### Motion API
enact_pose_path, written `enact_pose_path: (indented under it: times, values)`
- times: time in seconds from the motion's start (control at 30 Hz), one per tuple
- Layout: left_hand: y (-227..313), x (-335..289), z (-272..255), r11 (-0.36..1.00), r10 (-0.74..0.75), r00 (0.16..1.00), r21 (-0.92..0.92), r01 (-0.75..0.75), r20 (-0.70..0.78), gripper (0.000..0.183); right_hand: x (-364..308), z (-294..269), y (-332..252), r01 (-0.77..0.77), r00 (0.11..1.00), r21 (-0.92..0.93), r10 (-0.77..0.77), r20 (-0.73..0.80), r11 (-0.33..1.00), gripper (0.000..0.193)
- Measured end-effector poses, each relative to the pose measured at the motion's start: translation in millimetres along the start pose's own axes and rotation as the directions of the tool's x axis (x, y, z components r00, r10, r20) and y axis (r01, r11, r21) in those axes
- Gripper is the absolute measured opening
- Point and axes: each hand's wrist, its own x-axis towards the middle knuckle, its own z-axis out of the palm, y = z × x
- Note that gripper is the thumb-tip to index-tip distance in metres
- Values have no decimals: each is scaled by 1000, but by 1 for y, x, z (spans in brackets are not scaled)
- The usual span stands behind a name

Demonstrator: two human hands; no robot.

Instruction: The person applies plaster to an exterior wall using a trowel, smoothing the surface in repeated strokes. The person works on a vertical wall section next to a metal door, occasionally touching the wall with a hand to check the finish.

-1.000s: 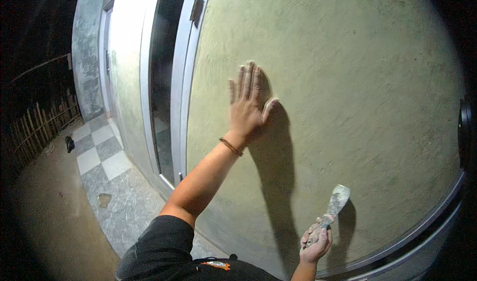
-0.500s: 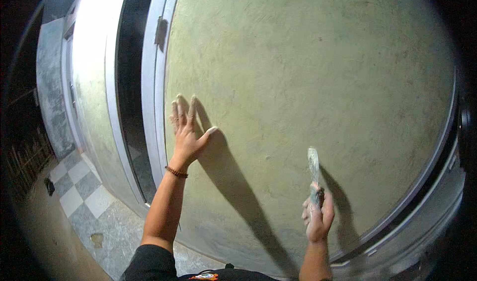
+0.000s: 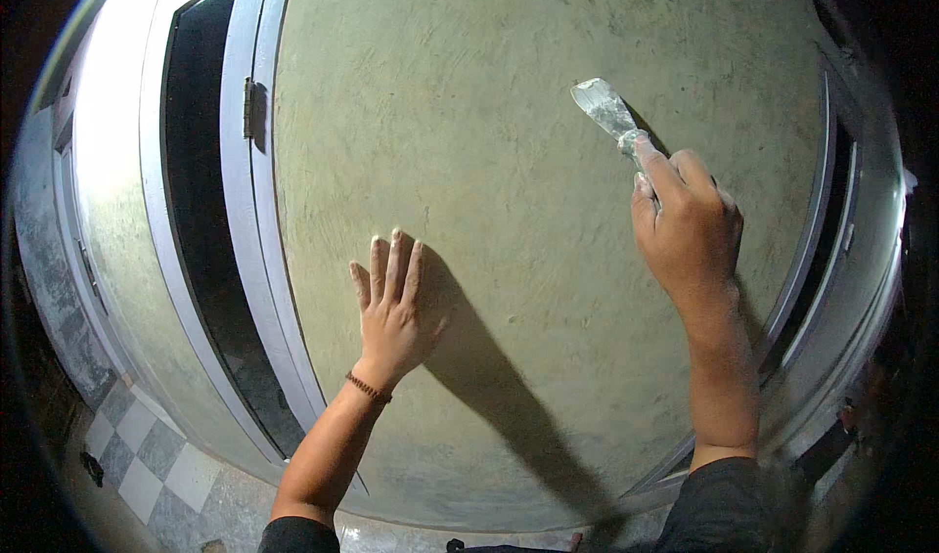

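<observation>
In front of me stands a plastered, pale green-grey wall (image 3: 548, 289) with a rough, mottled surface. My left hand (image 3: 393, 304) lies against it, palm to the wall and fingers spread, a beaded bracelet (image 3: 369, 387) on the wrist. White powder marks its fingertips. Higher up on the right, my right hand (image 3: 691, 221) grips a putty knife (image 3: 604, 111) by the handle, index finger stretched along it. The blade is smeared white and points up and left, close to the wall; whether its edge touches I cannot tell.
Left of the wall panel runs a light-coloured door frame (image 3: 256, 191) with a hinge (image 3: 248, 108) and a dark opening (image 3: 201, 191). Chequered floor tiles (image 3: 137, 445) lie at the lower left. Another frame (image 3: 807, 250) edges the wall at the right.
My right hand has risen with the putty knife from low on the wall, and the blade now tilts left. My left hand stays on the wall with fingers spread. The view has shifted.
</observation>
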Motion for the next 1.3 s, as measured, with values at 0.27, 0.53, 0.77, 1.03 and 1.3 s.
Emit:
enact_pose_path:
  times: [0.27,0.53,0.77,1.03,1.3]
  values:
    - [-7,19,18,995,73,979,82,-59,-189,87,12,-2,-14,65,996,-110,-71,-53,992,35]
    - [-11,19,25,999,51,975,17,-48,-216,82,13,-5,-5,-6,1000,-64,8,27,998,39]
    - [-9,22,21,997,61,978,51,-52,-201,83,12,-6,-5,17,1000,-49,-18,-25,999,35]
    - [2,17,-1,988,148,968,83,-134,-203,89,-14,-33,-21,-13,996,-121,24,84,993,34]
    - [38,49,-41,980,190,955,100,-171,-229,86,-24,-63,-19,56,997,-49,-53,64,997,31]
